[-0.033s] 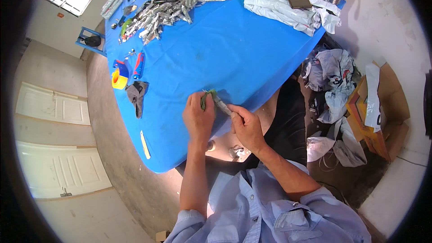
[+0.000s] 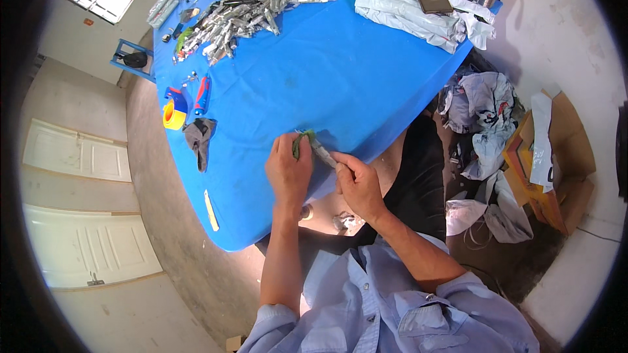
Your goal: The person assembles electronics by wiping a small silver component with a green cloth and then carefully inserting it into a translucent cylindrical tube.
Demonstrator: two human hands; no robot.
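Observation:
My left hand [image 2: 290, 165] is closed on a small green cloth-like piece [image 2: 303, 141], held just above the near edge of the blue-covered table [image 2: 294, 91]. My right hand [image 2: 358, 186] pinches the lower end of a slim silver-grey rod-shaped piece [image 2: 322, 153]. Its upper end meets the green cloth between the two hands. The fingers of my left hand partly hide the cloth, and the exact kind of the silver piece is too small to tell.
Farther up the table lies a heap of silver and black pieces [image 2: 248, 13]. At left are a yellow tape roll [image 2: 173, 116], a red-and-blue handled tool [image 2: 201, 95] and a grey cloth [image 2: 198, 142]. White plastic bags [image 2: 405, 13] fill the far right; a cardboard box [image 2: 569, 150] stands below.

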